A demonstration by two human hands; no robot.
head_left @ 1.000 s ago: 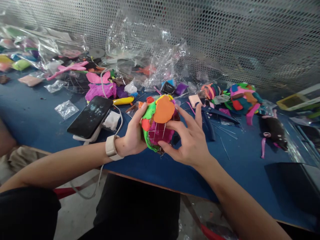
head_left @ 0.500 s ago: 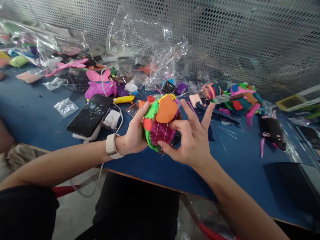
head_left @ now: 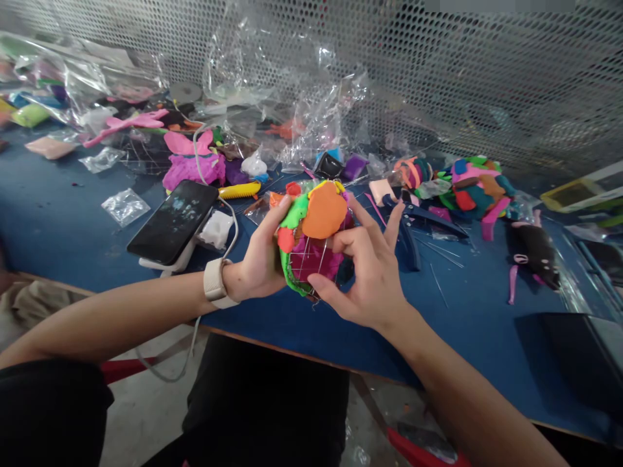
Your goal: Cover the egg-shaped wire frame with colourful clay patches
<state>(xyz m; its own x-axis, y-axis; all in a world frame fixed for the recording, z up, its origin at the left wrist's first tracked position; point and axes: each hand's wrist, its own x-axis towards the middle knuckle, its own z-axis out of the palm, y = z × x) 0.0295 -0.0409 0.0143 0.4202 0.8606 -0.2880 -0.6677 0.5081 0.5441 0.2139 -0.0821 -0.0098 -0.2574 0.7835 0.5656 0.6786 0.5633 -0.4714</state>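
Observation:
A wire-mesh model (head_left: pixel 325 211) covered in patches of orange, green, red and magenta clay is held up over the near edge of the blue table. My left hand (head_left: pixel 265 259) grips its left side, thumb on the green clay. At its right side is my right hand (head_left: pixel 367 269), thumb and index finger bent at the bare wire part and the other fingers raised; the index fingertip touches the model's right side. Whether those fingers pinch anything small cannot be made out. Magenta clay shows behind the bare wires.
On the blue table (head_left: pixel 272 327), a black phone (head_left: pixel 172 220) lies left, beside a yellow cutter (head_left: pixel 239 190). Blue-handled pliers (head_left: pixel 411 243) and thin wires lie right. Clay models, clay packets and crumpled plastic (head_left: pixel 311 117) line the back mesh panel. A dark box (head_left: pixel 579 363) stands far right.
The raised fingers of my right hand have drawn slightly lower and closer to the model. The view has shifted a little; my left hand keeps its hold.

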